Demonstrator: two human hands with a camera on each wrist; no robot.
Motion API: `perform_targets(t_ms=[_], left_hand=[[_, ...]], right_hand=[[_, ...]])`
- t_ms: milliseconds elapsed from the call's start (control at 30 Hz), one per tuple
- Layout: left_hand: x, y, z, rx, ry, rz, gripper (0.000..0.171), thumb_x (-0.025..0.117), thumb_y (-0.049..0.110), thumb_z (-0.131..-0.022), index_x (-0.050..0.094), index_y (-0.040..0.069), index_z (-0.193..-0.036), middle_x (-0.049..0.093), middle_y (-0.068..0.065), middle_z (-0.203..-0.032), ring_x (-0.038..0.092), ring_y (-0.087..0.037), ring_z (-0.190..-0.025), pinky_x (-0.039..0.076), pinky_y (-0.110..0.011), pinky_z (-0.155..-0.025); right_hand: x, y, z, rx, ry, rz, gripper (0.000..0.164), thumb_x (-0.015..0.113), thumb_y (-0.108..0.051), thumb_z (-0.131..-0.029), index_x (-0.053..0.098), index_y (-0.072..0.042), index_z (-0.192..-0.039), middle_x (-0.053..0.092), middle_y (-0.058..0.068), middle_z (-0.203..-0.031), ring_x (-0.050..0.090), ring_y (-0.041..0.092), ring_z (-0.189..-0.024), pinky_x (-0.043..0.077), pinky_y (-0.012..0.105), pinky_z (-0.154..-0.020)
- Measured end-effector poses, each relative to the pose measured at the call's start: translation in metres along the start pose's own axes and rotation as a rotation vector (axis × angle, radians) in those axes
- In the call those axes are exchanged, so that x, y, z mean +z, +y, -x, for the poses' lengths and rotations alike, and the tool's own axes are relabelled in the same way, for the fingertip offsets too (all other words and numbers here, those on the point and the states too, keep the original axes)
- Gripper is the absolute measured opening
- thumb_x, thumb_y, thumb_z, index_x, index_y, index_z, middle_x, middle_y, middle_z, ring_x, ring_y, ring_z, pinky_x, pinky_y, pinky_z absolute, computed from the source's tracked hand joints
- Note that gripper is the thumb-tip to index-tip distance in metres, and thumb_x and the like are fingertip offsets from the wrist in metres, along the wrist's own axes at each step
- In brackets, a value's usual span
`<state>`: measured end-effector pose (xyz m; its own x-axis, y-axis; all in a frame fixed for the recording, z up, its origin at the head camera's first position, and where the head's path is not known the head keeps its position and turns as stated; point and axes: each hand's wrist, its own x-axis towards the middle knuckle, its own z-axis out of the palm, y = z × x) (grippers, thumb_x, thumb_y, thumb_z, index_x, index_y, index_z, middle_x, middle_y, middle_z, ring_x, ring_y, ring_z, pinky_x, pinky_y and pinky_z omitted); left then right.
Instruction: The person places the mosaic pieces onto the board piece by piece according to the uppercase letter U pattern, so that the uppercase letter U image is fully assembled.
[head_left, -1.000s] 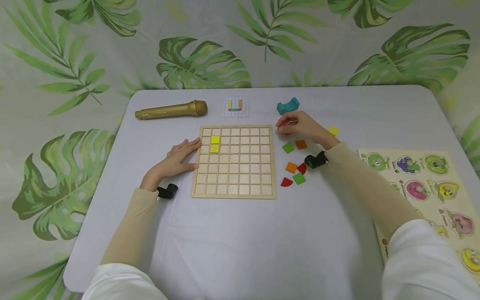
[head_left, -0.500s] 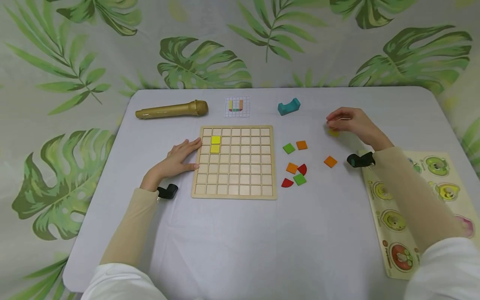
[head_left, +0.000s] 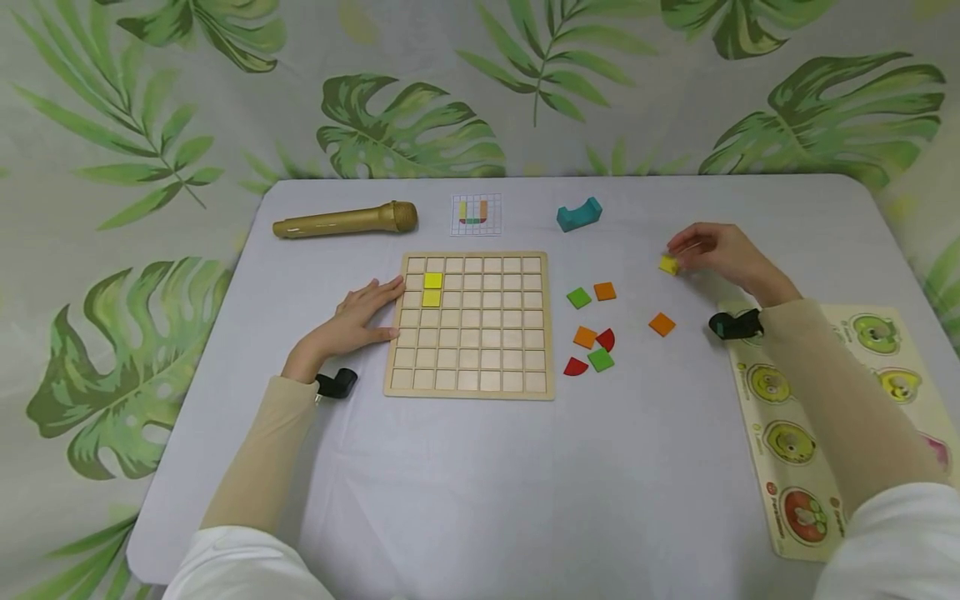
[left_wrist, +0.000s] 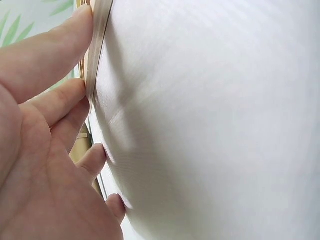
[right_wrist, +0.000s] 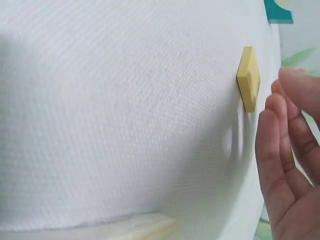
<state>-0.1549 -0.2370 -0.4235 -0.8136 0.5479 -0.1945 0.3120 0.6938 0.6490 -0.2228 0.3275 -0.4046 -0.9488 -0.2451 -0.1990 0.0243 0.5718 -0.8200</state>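
My left hand rests with its fingers straight against the left edge of the wooden grid board; fingertips touch the board's rim in the left wrist view. Two yellow square tiles lie in neighbouring cells near the board's upper left. Over at the right, my right hand hovers beside a loose yellow tile. In the right wrist view this yellow tile lies on the white cloth, with a gap between it and the loosely bent fingers. Nothing shows between them.
Green tiles, orange tiles and red quarter-round pieces lie right of the board. Behind it are a gold microphone, a pattern card and a teal curved block. A fruit puzzle board lies under the right forearm.
My right hand has moved right from beside the grid board's upper right corner to the loose yellow tile, uncovering an orange tile. My left hand has stayed put.
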Motion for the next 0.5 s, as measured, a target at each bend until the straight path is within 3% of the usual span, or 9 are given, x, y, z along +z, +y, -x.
perform_targets(t_ms=[267, 500], left_hand=[[0.000, -0.001, 0.001, 0.002, 0.003, 0.007, 0.075, 0.064, 0.023, -0.093, 0.022, 0.004, -0.152, 0.011, -0.012, -0.159, -0.003, -0.036, -0.144, -0.008, -0.060, -0.107], [0.000, 0.000, 0.001, -0.001, 0.001, 0.007, 0.075, 0.064, 0.023, -0.093, 0.023, 0.003, -0.152, 0.011, -0.012, -0.159, -0.003, -0.036, -0.144, -0.008, -0.060, -0.108]], right_hand=[[0.007, -0.002, -0.004, 0.026, 0.020, 0.168, 0.031, 0.071, -0.003, -0.084, 0.062, 0.005, -0.113, 0.062, 0.007, -0.094, 0.052, 0.008, -0.079, 0.043, 0.019, -0.066], [0.012, -0.005, -0.006, 0.012, 0.019, 0.232, 0.029, 0.071, -0.002, -0.083, 0.061, 0.005, -0.110, 0.059, 0.014, -0.097, 0.050, 0.010, -0.080, 0.038, 0.019, -0.068]])
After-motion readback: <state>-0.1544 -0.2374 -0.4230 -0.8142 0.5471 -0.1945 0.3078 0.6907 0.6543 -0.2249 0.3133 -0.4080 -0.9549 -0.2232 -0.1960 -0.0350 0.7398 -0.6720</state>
